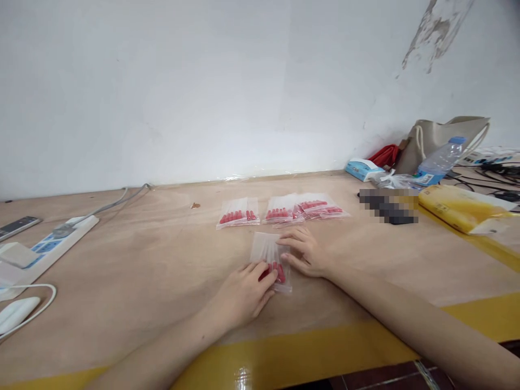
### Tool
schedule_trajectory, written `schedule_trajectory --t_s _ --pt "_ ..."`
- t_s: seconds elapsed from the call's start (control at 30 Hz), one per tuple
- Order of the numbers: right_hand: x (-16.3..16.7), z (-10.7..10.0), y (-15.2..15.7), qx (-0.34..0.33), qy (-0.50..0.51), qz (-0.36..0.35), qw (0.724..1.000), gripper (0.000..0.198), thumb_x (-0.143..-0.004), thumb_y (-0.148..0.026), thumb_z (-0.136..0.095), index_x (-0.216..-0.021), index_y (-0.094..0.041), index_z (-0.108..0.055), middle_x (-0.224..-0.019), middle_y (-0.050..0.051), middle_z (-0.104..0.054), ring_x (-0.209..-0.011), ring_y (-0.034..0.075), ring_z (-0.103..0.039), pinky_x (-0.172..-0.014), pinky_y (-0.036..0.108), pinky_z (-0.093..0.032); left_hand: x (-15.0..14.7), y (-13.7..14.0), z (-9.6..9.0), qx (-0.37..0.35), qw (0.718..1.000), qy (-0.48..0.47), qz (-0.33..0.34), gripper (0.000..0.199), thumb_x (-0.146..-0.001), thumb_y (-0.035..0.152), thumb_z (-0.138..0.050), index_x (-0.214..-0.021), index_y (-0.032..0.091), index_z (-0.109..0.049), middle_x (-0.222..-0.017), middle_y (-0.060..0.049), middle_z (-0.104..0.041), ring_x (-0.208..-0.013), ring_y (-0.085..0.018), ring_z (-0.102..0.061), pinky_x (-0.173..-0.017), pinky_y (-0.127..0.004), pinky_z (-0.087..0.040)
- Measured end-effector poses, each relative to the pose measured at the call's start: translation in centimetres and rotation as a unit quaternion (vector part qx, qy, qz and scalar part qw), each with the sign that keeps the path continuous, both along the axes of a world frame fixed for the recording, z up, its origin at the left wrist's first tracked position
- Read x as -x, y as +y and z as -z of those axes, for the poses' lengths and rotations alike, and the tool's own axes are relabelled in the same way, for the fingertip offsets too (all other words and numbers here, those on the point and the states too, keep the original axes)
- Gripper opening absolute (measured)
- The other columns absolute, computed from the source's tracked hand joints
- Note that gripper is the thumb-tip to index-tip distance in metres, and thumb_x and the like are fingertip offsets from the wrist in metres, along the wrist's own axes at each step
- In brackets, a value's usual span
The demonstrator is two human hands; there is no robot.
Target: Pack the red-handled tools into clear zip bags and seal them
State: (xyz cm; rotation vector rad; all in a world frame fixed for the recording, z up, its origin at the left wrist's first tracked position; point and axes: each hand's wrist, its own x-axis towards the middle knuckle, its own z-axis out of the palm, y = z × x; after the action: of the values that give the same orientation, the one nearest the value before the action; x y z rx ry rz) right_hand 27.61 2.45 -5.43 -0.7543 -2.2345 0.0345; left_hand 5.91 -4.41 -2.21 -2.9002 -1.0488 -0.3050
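Note:
A clear plastic bag (264, 245) with red tube-like pieces (281, 272) in its lower part lies flat on the table in front of me. My left hand (248, 290) rests over its lower left, fingers apart and bent, the tips on the red pieces. At the bag's upper right, my right hand (305, 252) touches the edge with fingers spread and thumb apart. Farther back lie one similar filled bag (239, 212), another filled bag (281, 210) to its right, and an overlapping pile of filled bags (323, 207). My left fingers partly hide the pieces.
On the left are a power strip (51, 246) with plugs and cables, a phone (18, 226) and a white mouse-shaped object (18, 314). To the right lie a pixelated dark object (388, 207), a yellow packet (459, 208), a water bottle (442, 160) and a tissue pack (361, 169).

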Motion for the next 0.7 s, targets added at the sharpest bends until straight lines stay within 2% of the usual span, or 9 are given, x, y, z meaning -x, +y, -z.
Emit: schedule_trajectory --t_s 0.1,0.2,0.3,0.37,0.5,0.57,0.7 --pt "-1.3 -0.2 -1.2 0.011 -0.03 -0.025 0.999 0.048 -0.071 -0.047 -0.062 -0.11 -0.019 -0.057 -0.104 0.01 -0.057 -0.096 0.02 -0.052 -0.085 0.039 -0.039 -0.4 1.6 1.0 0.0 0.996 -0.094 0.002 0.031 -0.087 0.028 -0.046 -0.118 0.021 -0.048 -0.109 -0.008 -0.053 -0.096 -0.021 -0.054 -0.082 -0.037 -0.046" --pt "-1.2 -0.3 -1.5 0.018 -0.055 -0.035 0.998 0.053 -0.069 -0.048 -0.064 -0.113 -0.02 -0.055 -0.105 0.009 -0.056 -0.094 0.02 -0.053 -0.082 0.037 -0.04 -0.2 2.7 1.7 0.003 0.99 -0.142 -0.025 0.03 -0.087 0.029 -0.048 -0.117 0.023 -0.051 -0.108 -0.007 -0.055 -0.095 -0.021 -0.055 -0.083 -0.039 -0.045" --pt "-0.8 -0.2 -1.6 0.014 -0.071 -0.052 0.996 0.046 -0.071 -0.044 -0.063 -0.111 -0.021 -0.057 -0.102 0.008 -0.058 -0.09 0.018 -0.054 -0.079 0.035 -0.042 0.0 2.7 2.0 -0.003 0.986 -0.154 -0.061 0.031 -0.087 0.029 -0.049 -0.117 0.023 -0.052 -0.108 -0.007 -0.056 -0.097 -0.022 -0.054 -0.084 -0.041 -0.045" --pt "-0.5 0.0 -1.6 0.001 -0.061 -0.057 0.997 0.034 -0.076 -0.037 -0.06 -0.107 -0.021 -0.059 -0.097 0.007 -0.061 -0.086 0.016 -0.055 -0.076 0.031 -0.043 0.2 2.8 2.0 0.002 0.985 -0.159 -0.065 0.033 -0.086 0.031 -0.05 -0.118 0.023 -0.051 -0.11 -0.007 -0.055 -0.099 -0.023 -0.053 -0.085 -0.042 -0.045" --pt "-0.1 0.5 -1.2 -0.035 -0.048 -0.033 0.998 0.017 -0.083 -0.022 -0.051 -0.095 -0.021 -0.063 -0.084 0.005 -0.064 -0.075 0.014 -0.057 -0.068 0.028 -0.045 1.6 3.9 1.8 0.014 0.989 -0.147 0.005 0.042 -0.084 0.033 -0.054 -0.124 0.022 -0.046 -0.12 -0.009 -0.051 -0.108 -0.022 -0.051 -0.091 -0.039 -0.045" --pt "0.1 0.7 -0.9 -0.034 -0.036 -0.017 0.999 0.016 -0.085 -0.02 -0.049 -0.094 -0.02 -0.062 -0.086 0.005 -0.064 -0.076 0.015 -0.058 -0.068 0.029 -0.046 2.6 4.8 1.9 -0.027 0.988 -0.144 0.038 0.038 -0.086 0.029 -0.052 -0.124 0.022 -0.047 -0.119 -0.008 -0.053 -0.106 -0.02 -0.053 -0.09 -0.036 -0.047" --pt "0.4 0.6 -0.5 0.008 0.036 -0.013 0.999 0.018 -0.086 -0.019 -0.046 -0.095 -0.02 -0.061 -0.09 0.006 -0.064 -0.08 0.014 -0.06 -0.07 0.027 -0.05 3.8 5.8 2.5 -0.168 0.971 -0.159 0.066 0.024 -0.088 0.019 -0.049 -0.11 0.02 -0.056 -0.104 -0.005 -0.062 -0.089 -0.015 -0.061 -0.079 -0.029 -0.053"
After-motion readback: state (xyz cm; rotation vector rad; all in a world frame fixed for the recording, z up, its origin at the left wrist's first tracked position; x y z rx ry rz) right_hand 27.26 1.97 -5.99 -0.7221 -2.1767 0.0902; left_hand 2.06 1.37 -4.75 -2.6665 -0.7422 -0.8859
